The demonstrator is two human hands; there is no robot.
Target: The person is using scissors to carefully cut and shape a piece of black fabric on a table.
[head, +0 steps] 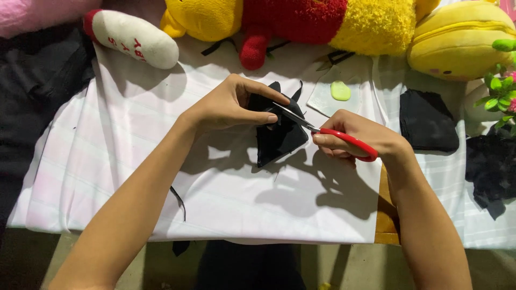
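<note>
My left hand (228,107) pinches a piece of black cloth (279,137) and holds it up over the white cloth-covered table (134,161). My right hand (357,137) grips red-handled scissors (328,134). Their blades point left into the upper edge of the black cloth, close to my left fingertips. A thin black strip of the cloth sticks up near the blade tips.
Plush toys line the far edge: a yellow and red one (301,21), a yellow round one (462,37), a white sock-shaped one (134,37). Black fabric pieces (427,121) lie at right, a small green chalk piece (340,90) on clear plastic, artificial flowers (502,88) far right.
</note>
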